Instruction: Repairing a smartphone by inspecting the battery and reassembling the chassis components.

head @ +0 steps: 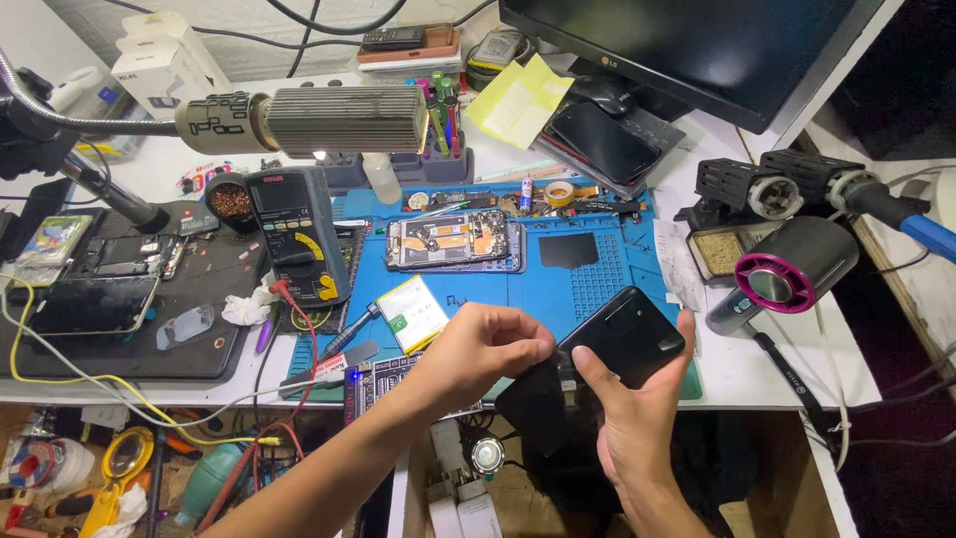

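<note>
The person holds a black phone [622,342] over the front edge of the white table [742,364]. The right hand [637,418] wraps its grip around the phone from below, with the thumb on the dark back. The left hand [485,349] is curled tight on the phone's left end, pinching a black floppy piece [533,403] that hangs down from it.

Behind the hands lies a blue work mat [588,269]. On it sit an opened phone [448,240] with its insides showing and a flat battery [414,313]. To the left stands a black and yellow meter [297,234] with red wires. To the right lies a dark blower with a pink ring [787,269]. A lamp [319,121] on a bendy arm hangs over the table. A dark screen [697,45] stands at the back.
</note>
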